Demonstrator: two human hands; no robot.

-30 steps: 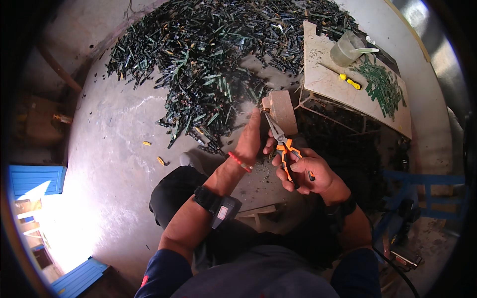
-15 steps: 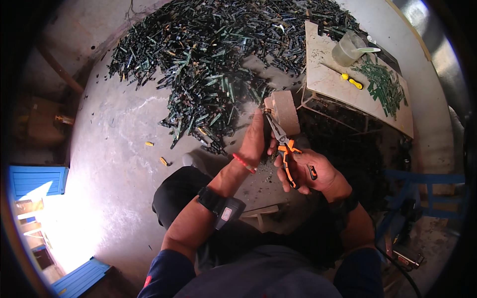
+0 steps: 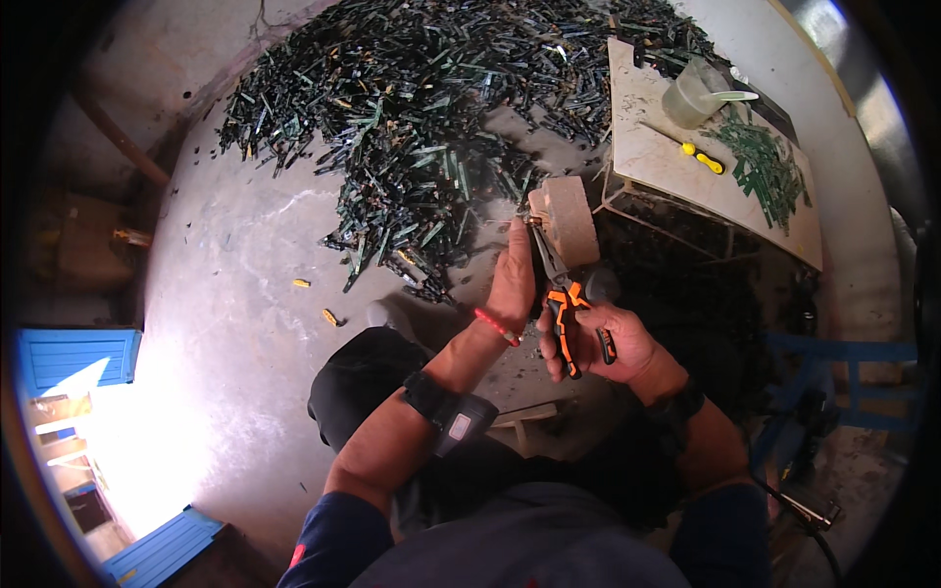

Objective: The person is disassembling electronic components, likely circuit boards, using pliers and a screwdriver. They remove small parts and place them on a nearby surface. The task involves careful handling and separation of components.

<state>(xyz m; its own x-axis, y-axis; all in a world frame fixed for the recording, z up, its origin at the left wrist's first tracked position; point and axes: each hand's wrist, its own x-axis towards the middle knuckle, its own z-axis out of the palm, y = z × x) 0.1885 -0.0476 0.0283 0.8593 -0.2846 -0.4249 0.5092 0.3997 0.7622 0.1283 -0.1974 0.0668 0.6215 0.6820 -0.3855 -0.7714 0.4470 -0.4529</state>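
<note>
My right hand (image 3: 627, 343) grips a pair of long-nose pliers (image 3: 559, 279) with orange and black handles, its palm turned up and the handles somewhat spread. The metal jaws point away from me, and their tips meet a small brownish piece (image 3: 532, 221) too small to name. Close along the left side of the jaws is my left hand (image 3: 512, 274), fingers together, its fingertips at that piece; what they pinch is mostly hidden. A pinkish block (image 3: 570, 223) like a brick stands just right of the plier tips.
A big heap of dark green and black strips (image 3: 392, 147) covers the far floor. On a low table (image 3: 647, 108) at the right are a clear plastic jug (image 3: 689, 96), a yellow-handled screwdriver (image 3: 702, 159) and green strips (image 3: 769, 176). Small yellow pieces (image 3: 331, 318) lie on the floor.
The whole view has shifted a little. The plier handles have turned slightly in my right hand, whose fingers have drawn in; both hands stay by the block.
</note>
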